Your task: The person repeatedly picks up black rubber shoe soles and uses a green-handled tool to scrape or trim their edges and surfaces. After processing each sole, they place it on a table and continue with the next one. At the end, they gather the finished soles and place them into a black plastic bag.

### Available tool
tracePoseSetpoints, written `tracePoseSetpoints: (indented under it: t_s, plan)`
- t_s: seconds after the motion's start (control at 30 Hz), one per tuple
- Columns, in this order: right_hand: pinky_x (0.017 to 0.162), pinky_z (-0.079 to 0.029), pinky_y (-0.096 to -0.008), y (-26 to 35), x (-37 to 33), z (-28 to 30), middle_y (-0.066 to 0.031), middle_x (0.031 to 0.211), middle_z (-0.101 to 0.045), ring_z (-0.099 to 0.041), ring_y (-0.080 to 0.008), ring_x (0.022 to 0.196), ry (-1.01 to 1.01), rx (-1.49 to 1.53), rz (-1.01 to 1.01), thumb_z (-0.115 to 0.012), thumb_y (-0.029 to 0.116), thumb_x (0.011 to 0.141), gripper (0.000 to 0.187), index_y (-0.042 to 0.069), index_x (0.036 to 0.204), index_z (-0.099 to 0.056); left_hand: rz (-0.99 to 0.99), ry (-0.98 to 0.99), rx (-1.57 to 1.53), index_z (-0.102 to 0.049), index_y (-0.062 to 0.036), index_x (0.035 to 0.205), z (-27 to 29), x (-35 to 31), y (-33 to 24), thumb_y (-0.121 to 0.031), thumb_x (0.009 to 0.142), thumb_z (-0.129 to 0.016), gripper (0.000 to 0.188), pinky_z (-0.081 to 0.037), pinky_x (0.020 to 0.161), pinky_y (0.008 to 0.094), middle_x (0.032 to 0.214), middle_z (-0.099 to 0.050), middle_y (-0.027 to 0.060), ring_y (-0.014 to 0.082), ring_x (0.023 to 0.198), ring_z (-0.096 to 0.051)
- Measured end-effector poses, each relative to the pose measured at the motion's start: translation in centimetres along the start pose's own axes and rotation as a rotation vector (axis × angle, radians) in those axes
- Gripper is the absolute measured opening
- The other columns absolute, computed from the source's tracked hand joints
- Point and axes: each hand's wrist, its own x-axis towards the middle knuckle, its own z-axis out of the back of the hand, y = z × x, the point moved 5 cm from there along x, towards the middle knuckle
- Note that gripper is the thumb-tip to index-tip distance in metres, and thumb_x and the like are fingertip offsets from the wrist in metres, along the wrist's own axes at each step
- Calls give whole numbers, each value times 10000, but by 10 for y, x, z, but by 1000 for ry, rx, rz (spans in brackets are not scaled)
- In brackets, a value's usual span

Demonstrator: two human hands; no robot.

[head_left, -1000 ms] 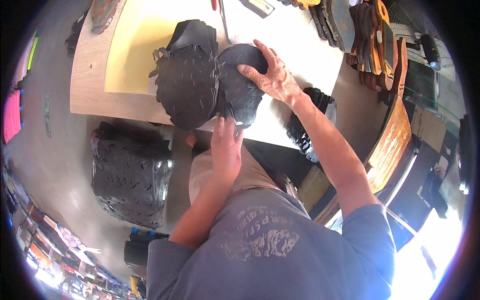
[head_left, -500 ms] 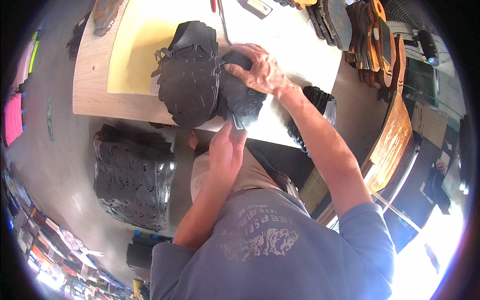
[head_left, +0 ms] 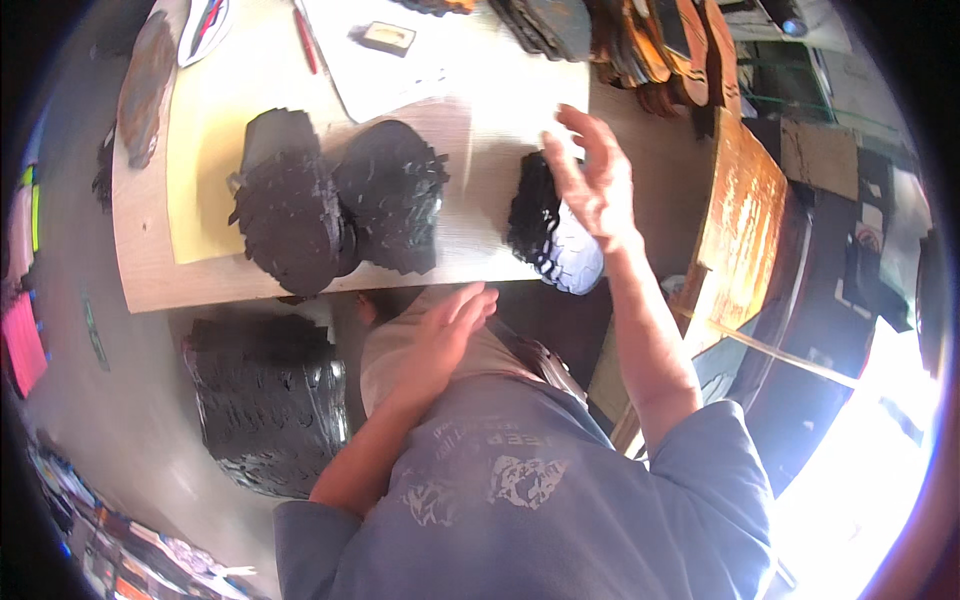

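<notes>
Two stacks of black rubber shoe soles lie side by side on the table. The left stack [head_left: 285,215] and the right stack [head_left: 390,195] touch each other. My left hand [head_left: 455,325] hovers empty just off the table's near edge, fingers stretched out. Farther right, my right hand [head_left: 597,175] is above another pile of soles [head_left: 540,220], black with a pale, sunlit end. Its fingers are spread and hold nothing; whether it touches the pile I cannot tell.
A yellow sheet [head_left: 200,215] lies under the left stack on the wooden table [head_left: 145,265]. A red pen [head_left: 305,42] and a small box [head_left: 388,38] lie at the back. Brown and orange shapes [head_left: 665,45] are stacked back right. A bundle of black sheets [head_left: 270,400] sits below left.
Both hands have left the right stack of soles. My right hand has moved right to the other pile, and my left hand has drawn back slightly. The view has shifted too.
</notes>
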Motion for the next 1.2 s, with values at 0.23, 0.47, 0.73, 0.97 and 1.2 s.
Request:
tracePoseSetpoints:
  t_s: [0.23, 0.47, 0.73, 0.97, 1.2]
  plan:
    - [1150, -407, -434, -97, -74, 37, -322, 1451, -528, -514, -394, 1376, 204, 13, -492, -715, 692, 844, 1075, -114, 1487, -413, -305, -95, 569, -298, 98, 1545, -65, 96, -29, -374, 1046, -584, 744, -338, 1194, 377, 1559, -398, 305, 354, 1472, -392]
    - [998, -517, -383, -77, -87, 31, -234, 1175, -721, -693, -317, 1131, 103, -144, -474, -812, 525, 824, 837, -37, 1397, -574, -306, -160, 634, -174, 84, 1576, -83, 130, -7, -361, 1091, -465, 720, -189, 1261, 502, 1617, -181, 381, 497, 1525, -184]
    - [1147, -420, -486, -50, -94, 30, -291, 1280, -651, -606, -435, 1246, 81, -164, -295, -828, 391, 816, 747, -77, 1342, -580, -463, -122, 587, -190, 92, 1574, -75, 118, -4, -319, 1109, -422, 662, -166, 1267, 450, 1632, -206, 342, 436, 1547, -178]
    - [1053, -499, -397, -53, -86, 27, -226, 1258, -678, -658, -315, 1195, 95, -32, -343, -865, 326, 782, 771, -66, 1378, -570, -476, -76, 447, -192, 100, 1573, -71, 118, -2, -327, 1114, -415, 665, -220, 1246, 430, 1617, -279, 306, 393, 1522, -269]
    - [1118, -449, -440, -70, -83, 29, -296, 1383, -577, -566, -387, 1307, 223, -72, -529, -845, 462, 759, 940, -56, 1459, -491, -504, -121, 518, -195, 96, 1572, -75, 120, -2, -307, 1108, -447, 664, -263, 1227, 428, 1592, -326, 302, 391, 1484, -336]
